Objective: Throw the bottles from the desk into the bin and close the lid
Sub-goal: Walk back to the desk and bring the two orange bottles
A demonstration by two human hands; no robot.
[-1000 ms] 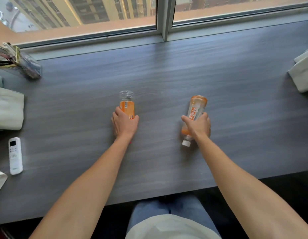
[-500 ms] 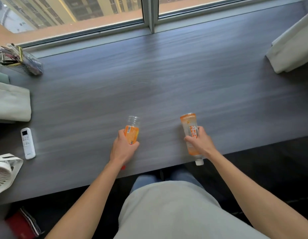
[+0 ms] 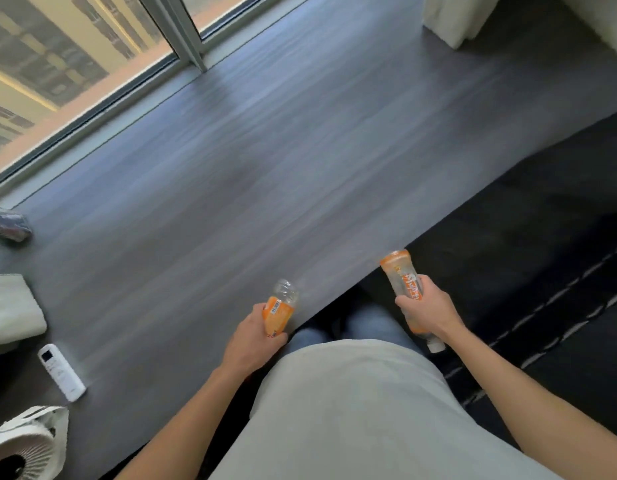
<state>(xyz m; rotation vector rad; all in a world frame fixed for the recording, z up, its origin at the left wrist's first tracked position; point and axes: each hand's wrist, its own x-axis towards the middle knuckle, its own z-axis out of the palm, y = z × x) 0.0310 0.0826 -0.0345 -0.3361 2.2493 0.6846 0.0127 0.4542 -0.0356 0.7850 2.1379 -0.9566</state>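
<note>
My left hand (image 3: 253, 337) grips a clear bottle with an orange label (image 3: 281, 306), held over the front edge of the grey desk (image 3: 265, 161). My right hand (image 3: 426, 311) grips a second orange-labelled bottle (image 3: 402, 278), bottom end up and white cap pointing down, held past the desk edge over the dark floor. No bin is in view.
A white remote (image 3: 61, 372) lies at the desk's left front, with a small white fan (image 3: 23, 445) below it and a folded pale cloth (image 3: 13, 310) above. A dark pouch (image 3: 9, 225) sits further back. A window runs along the far side. Dark carpet (image 3: 542, 237) lies to the right.
Both hands have lifted their bottles off the desk and pulled them back toward my body. The view has swung right, and the right bottle is now past the desk edge.
</note>
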